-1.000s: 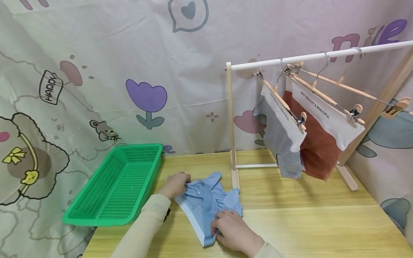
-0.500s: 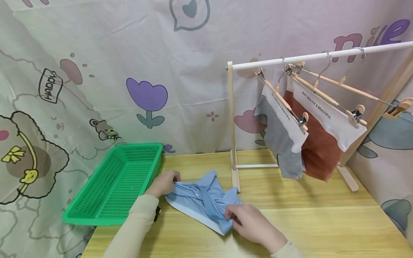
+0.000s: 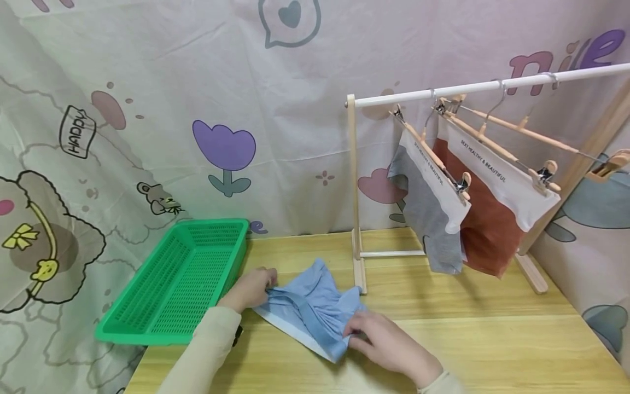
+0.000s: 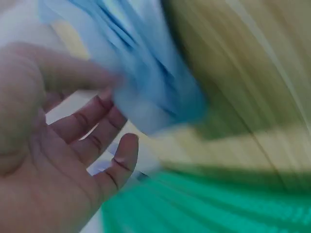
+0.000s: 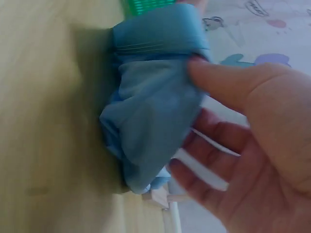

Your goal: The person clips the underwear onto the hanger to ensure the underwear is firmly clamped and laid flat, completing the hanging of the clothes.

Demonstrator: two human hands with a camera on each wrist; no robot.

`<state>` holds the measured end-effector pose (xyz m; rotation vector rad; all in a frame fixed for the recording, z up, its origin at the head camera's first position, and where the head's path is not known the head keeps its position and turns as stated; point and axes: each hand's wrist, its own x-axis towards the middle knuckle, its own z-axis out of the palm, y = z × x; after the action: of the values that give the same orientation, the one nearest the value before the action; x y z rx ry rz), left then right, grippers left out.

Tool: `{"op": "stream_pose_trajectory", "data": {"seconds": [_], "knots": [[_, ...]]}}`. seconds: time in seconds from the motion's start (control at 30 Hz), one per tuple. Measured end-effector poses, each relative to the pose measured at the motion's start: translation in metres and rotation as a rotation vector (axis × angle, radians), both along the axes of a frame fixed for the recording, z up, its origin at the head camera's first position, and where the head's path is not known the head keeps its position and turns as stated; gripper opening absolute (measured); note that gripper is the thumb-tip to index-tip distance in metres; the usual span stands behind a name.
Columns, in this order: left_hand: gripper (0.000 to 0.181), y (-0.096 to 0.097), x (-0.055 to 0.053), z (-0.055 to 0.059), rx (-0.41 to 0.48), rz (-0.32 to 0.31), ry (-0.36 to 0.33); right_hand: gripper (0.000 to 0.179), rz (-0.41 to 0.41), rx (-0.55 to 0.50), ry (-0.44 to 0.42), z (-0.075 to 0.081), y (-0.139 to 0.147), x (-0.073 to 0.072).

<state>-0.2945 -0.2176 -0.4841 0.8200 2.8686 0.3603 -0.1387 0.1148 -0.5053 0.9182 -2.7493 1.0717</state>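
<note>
Light blue underpants (image 3: pixel 317 290) with a wide waistband lie bunched on the wooden table in the head view. My left hand (image 3: pixel 250 288) pinches the waistband's left end. At its other end, nearer to me, the right hand (image 3: pixel 386 342) grips the cloth between thumb and fingers. In the blurred left wrist view, thumb and index finger meet on the blue fabric, while the other fingers are loosely bent. The right wrist view shows the thumb lying on the cloth just below the waistband (image 5: pixel 160 31); the fingertips behind it are partly hidden.
A green perforated basket (image 3: pixel 184 282) stands left of the left hand. On the right, a rack with a white rail (image 3: pixel 394 99) bears grey underpants (image 3: pixel 425 202) and rust-red underpants (image 3: pixel 484 219) on clip hangers, plus another hanger (image 3: pixel 524 130). A printed cloth hangs behind.
My left hand has moved left and the right hand right and away from me, stretching the waistband wider between them. In the last half second the waistband has opened a little more.
</note>
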Motion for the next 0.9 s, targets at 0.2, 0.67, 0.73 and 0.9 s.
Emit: {"op": "stream_pose_trajectory", "data": {"seconds": [0.2,0.67,0.73,0.9], "knots": [[0.04,0.049,0.042,0.026,0.287,-0.263,-0.158,0.006,-0.168,-0.1,0.002,0.014,-0.002,-0.011],[0.009,0.075,0.065,0.056,0.509,-0.304,0.074,0.024,-0.3,0.017,0.162,-0.021,-0.012,-0.025],[0.009,0.072,0.063,0.065,0.525,-0.307,0.113,0.019,-0.308,0.018,0.15,-0.025,-0.01,-0.027],[0.009,0.058,0.059,0.087,0.566,-0.236,0.219,0.016,-0.359,-0.158,0.037,-0.005,-0.002,-0.032]]}}
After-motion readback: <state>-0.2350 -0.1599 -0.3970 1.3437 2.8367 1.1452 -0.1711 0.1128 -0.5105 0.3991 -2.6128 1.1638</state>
